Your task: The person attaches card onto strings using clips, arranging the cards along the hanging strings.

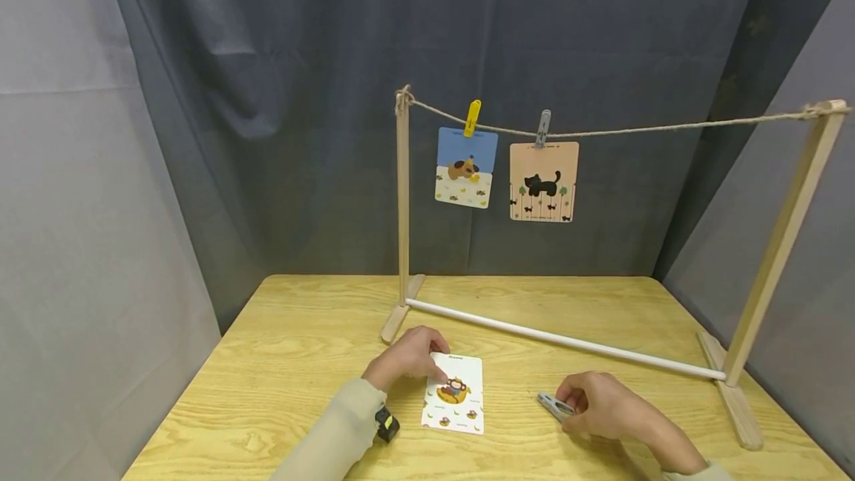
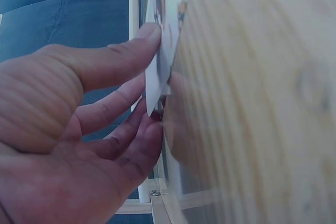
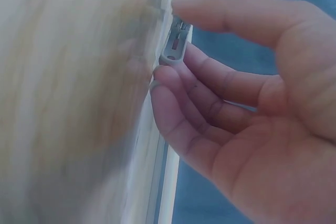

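Observation:
A white card with a monkey on a banana (image 1: 461,410) is near the table's front. My left hand (image 1: 409,355) pinches its upper left edge; in the left wrist view the thumb (image 2: 142,43) presses one face and fingers lie behind the card (image 2: 167,40). To the right, my right hand (image 1: 608,407) holds a grey clothespin (image 1: 553,405) low over the table. In the right wrist view, thumb and fingers close around the clothespin (image 3: 175,45). Whether the clothespin touches the tabletop, I cannot tell.
A twine line (image 1: 628,130) runs between two wooden posts (image 1: 404,206). From it hang a dog card (image 1: 466,169) under a yellow clothespin (image 1: 472,119) and a black cat card (image 1: 543,199) under a grey clothespin. A white rod (image 1: 554,338) crosses low behind the hands.

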Demonstrator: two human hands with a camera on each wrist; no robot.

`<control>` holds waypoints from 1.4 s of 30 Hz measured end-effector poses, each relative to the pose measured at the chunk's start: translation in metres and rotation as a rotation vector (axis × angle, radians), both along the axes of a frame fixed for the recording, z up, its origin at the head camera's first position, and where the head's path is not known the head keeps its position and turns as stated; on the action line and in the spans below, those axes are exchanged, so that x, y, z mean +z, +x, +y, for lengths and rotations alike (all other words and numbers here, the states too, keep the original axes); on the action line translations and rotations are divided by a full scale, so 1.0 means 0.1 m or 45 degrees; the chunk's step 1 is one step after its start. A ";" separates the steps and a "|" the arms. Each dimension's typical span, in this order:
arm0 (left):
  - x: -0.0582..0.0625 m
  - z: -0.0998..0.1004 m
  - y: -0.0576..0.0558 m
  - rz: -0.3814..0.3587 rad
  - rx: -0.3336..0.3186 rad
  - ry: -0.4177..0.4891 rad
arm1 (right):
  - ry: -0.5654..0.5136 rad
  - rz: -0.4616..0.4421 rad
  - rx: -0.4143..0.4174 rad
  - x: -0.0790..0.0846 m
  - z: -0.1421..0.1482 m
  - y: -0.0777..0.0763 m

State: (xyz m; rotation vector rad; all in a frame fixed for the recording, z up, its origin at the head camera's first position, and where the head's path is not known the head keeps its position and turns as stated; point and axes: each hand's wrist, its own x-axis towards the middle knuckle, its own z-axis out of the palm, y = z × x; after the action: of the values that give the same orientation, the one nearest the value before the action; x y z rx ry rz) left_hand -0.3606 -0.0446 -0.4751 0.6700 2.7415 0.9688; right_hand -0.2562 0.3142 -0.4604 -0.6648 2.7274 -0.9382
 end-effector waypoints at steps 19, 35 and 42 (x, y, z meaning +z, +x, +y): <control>0.05 0.00 0.02 0.018 0.000 0.020 | -0.024 0.021 -0.018 0.02 -0.01 -0.02; 0.21 0.02 0.04 0.081 -0.042 0.101 | -0.071 0.040 -0.085 0.04 -0.01 0.00; 0.32 0.01 0.07 0.117 -0.080 0.153 | -0.079 0.068 -0.128 0.05 -0.01 -0.02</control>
State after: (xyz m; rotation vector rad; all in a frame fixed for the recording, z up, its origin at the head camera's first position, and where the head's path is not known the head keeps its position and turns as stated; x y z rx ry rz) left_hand -0.3538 -0.0438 -0.4431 0.8357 2.7385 1.1229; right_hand -0.2580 0.3136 -0.4559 -0.5758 2.8120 -1.0455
